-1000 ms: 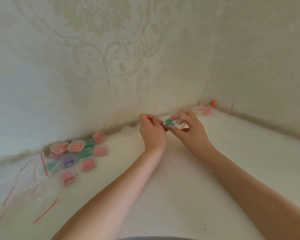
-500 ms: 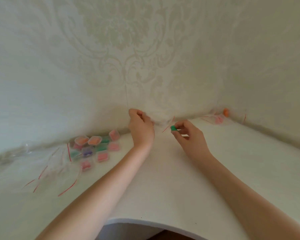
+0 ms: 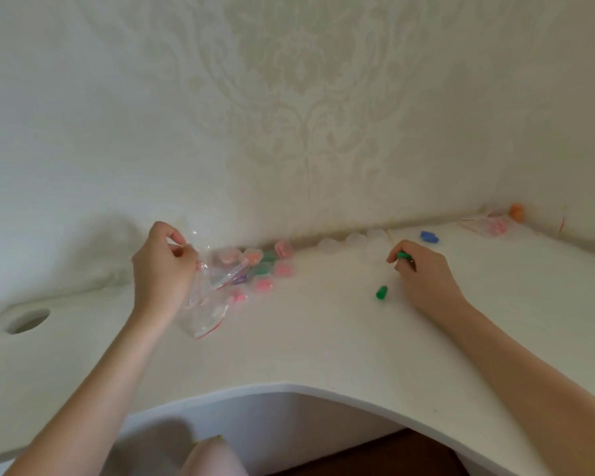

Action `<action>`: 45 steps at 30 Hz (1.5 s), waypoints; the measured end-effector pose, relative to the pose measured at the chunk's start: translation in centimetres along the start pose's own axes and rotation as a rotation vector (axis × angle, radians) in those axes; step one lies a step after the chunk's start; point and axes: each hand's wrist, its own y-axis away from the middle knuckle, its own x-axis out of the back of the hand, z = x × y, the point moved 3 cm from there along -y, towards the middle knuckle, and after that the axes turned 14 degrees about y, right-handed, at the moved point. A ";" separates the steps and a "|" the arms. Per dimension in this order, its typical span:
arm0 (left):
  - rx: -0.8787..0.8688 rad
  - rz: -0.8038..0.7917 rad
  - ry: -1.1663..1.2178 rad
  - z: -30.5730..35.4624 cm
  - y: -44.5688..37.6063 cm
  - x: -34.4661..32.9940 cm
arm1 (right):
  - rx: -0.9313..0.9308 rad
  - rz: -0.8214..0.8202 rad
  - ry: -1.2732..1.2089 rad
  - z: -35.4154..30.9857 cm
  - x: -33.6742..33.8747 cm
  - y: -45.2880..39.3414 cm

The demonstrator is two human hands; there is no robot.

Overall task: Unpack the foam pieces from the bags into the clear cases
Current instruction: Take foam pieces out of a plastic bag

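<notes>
Carefully, I am pinching one green foam piece point(image 3: 405, 256) in my right hand point(image 3: 423, 276), aiming it at the empty clear cases point(image 3: 356, 239) at eleven o'clock, while my left hand point(image 3: 162, 269) is gripping the emptied bag point(image 3: 207, 300), second green piece point(image 3: 381, 292) lying loose at seven o'clock.

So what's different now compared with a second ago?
The hands have parted: the left hand carried the emptied bag leftward, the right hand took one green foam piece rightward, and another now lies on the desk. The filled cases stayed put.
</notes>
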 end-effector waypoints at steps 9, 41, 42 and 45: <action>-0.057 -0.105 -0.608 -5.4 -1.4 1.1 | -0.030 -0.046 0.101 0.1 0.1 0.1; -0.359 -0.729 -0.184 4.1 6.4 -18.3 | -0.073 -0.046 -0.398 -0.3 0.5 -0.1; -0.291 -0.745 -0.044 4.3 6.4 -19.2 | -0.079 -0.028 -0.423 -0.2 0.5 -0.2; -0.233 -0.826 0.147 5.2 7.6 -21.6 | -0.086 -0.024 -0.442 0.1 0.5 -0.4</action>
